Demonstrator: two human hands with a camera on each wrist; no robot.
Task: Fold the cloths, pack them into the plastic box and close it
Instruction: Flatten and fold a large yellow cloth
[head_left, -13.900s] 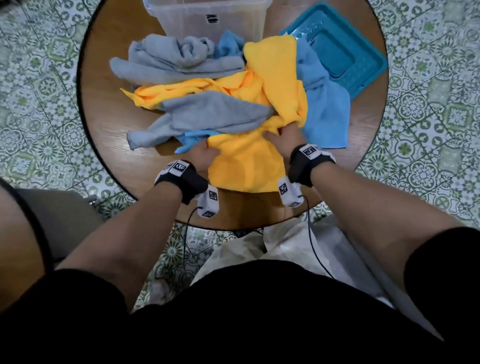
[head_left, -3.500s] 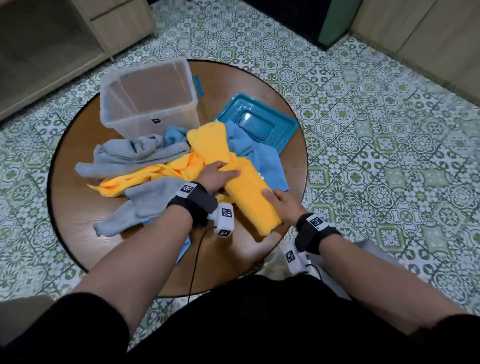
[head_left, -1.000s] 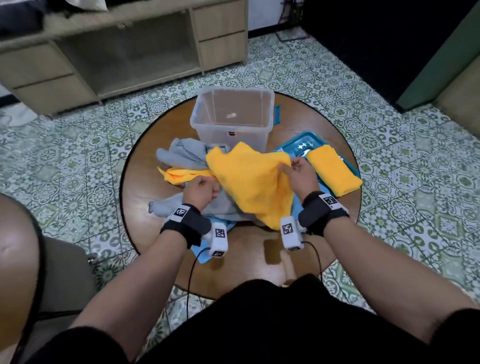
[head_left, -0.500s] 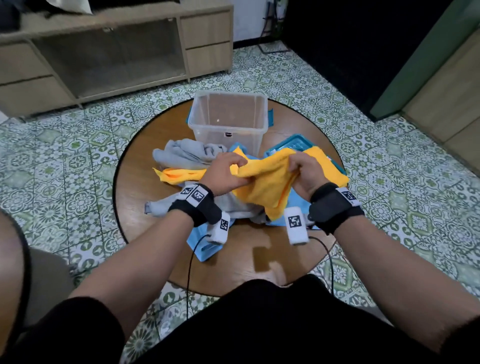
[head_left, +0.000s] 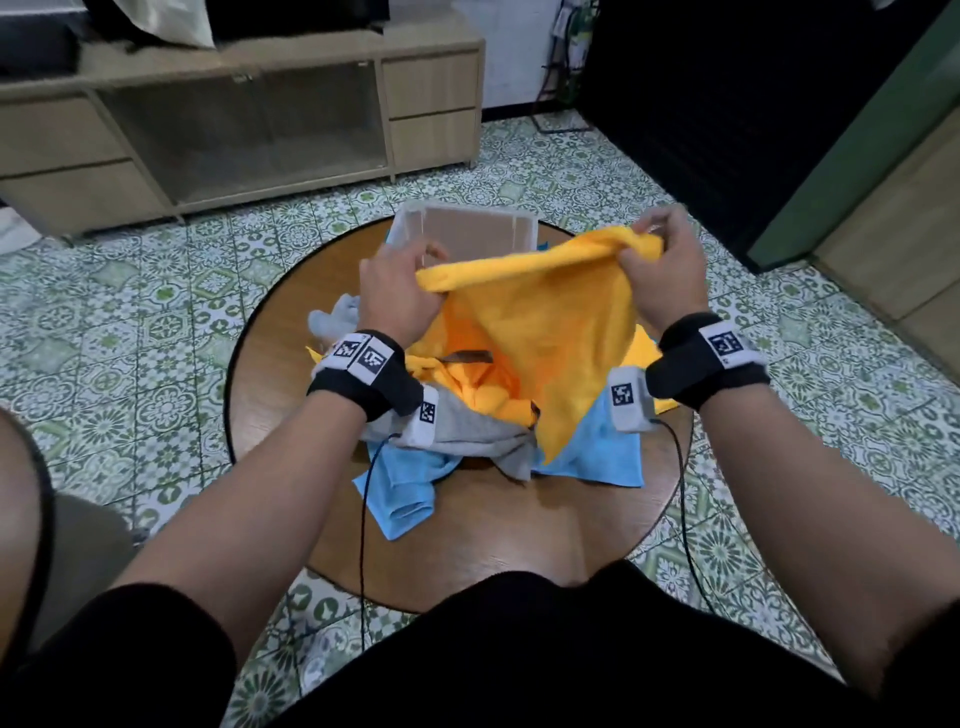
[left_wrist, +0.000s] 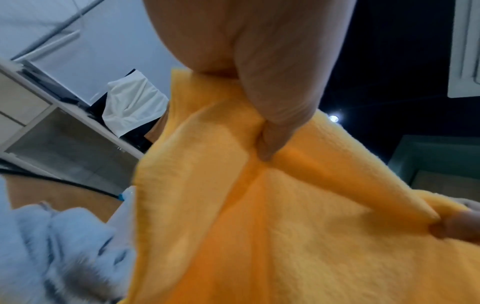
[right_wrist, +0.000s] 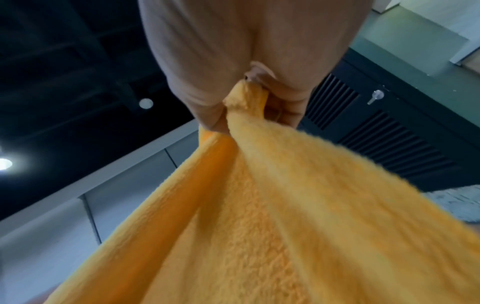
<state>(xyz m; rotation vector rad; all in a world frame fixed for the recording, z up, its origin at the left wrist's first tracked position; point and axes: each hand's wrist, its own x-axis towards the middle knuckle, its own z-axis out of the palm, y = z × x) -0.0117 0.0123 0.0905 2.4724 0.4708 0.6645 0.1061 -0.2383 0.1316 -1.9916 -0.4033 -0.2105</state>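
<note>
A yellow cloth (head_left: 540, 322) hangs stretched in the air above the round table (head_left: 493, 535). My left hand (head_left: 400, 291) pinches its left top corner and my right hand (head_left: 660, 265) pinches its right top corner. In the left wrist view the thumb presses into the yellow cloth (left_wrist: 272, 205); in the right wrist view a bunched corner of the yellow cloth (right_wrist: 259, 195) sits between the fingers. The clear plastic box (head_left: 410, 221) stands open behind the cloth, partly hidden. Under the cloth lie a grey cloth (head_left: 467, 434), blue cloths (head_left: 405, 493) and another yellow one (head_left: 483, 384).
A folded yellow cloth (head_left: 641, 348) shows at the right of the table behind my right wrist. The teal lid is hidden. A wooden cabinet (head_left: 234, 119) stands beyond the table on the patterned tile floor (head_left: 130, 312). Bare wood shows at the table's near edge.
Both hands have lifted the yellow cloth higher and pulled apart, spreading its top edge wide. Half a second ago it was bunched between them low over the pile.
</note>
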